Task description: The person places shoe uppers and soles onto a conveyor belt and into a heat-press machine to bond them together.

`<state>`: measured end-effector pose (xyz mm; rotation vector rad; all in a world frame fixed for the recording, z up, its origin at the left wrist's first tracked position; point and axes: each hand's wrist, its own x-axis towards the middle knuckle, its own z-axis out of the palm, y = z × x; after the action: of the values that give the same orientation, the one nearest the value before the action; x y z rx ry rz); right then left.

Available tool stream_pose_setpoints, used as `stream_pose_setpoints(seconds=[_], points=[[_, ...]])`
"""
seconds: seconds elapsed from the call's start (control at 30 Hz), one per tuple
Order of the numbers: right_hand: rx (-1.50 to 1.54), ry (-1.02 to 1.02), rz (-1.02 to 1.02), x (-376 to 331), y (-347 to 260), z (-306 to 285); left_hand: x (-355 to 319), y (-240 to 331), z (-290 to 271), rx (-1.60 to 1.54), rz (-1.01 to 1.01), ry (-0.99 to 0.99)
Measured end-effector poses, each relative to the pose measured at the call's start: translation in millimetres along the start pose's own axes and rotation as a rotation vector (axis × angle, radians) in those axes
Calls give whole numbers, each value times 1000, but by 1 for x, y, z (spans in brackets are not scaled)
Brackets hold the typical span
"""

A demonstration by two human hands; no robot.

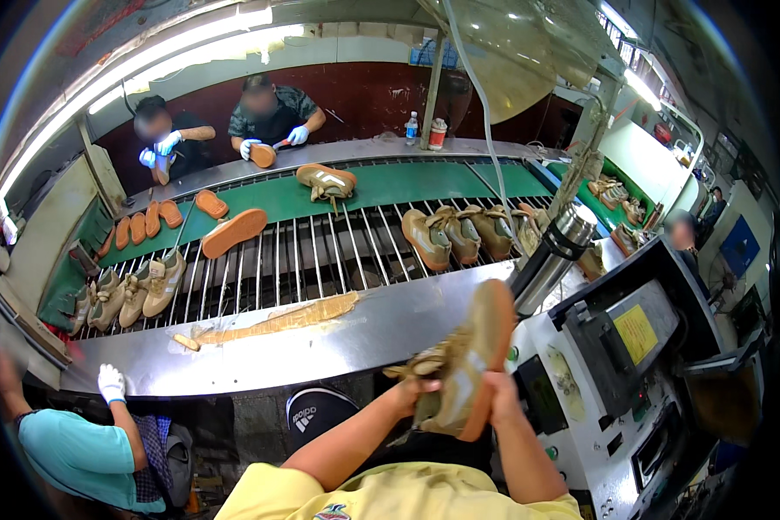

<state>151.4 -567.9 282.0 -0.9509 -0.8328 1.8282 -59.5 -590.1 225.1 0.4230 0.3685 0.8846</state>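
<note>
The room's dark red wall [368,108] stands toward 11 to 12 o'clock, with lit white tube lamps [121,69] at 10. A long conveyor with a green belt [425,180] and thin metal rods crosses the view below it. On it, orange-brown soles [152,220] lie toward 9 o'clock, and tan shoes stand in rows toward 8 [130,299] and between 2 and 3 [464,236]. Along its near side runs a brushed-metal ledge [182,368], patched with brown tape [277,321]. A grey-white machine with a black boxy top [572,390] fills 4 o'clock. Two co-workers in blue-white gloves sit at 10 and 11 o'clock, each handling a shoe part; a person in a turquoise shirt [82,455] is at 8.

The tan lace-up shoe with pale side stripes [472,368] is held up in front of the wearer, at 5 o'clock. Its long axis runs from 1 to 7 o'clock, the toe apparently upward; its orange-brown sole faces 3 and its laces 9. The bare left hand [414,397] pinches the upper beside the laces; the bare right hand [500,403] presses the sole's lower part.

A steel-and-black flask [553,264], capped, leans at 3. A clear bottle with a blue label [412,128] and a red-and-white jar [438,134] stand at 12, contents too small to tell.
</note>
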Motion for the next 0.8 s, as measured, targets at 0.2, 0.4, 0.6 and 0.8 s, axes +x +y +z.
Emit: stream_pose_setpoints(seconds=[0.2,0.4,0.6,0.8], points=[[-327,-87,48,86,40,50,-20,73,-58,1,290,289],[-737,89,-106,173,90,2,61,213,-149,199,286,620],[-1290,-190,-331,253,105,45,202,324,-209,318,308,858],[-972,-661,-893,352,168,181,265,310,-214,1047,118,1241]])
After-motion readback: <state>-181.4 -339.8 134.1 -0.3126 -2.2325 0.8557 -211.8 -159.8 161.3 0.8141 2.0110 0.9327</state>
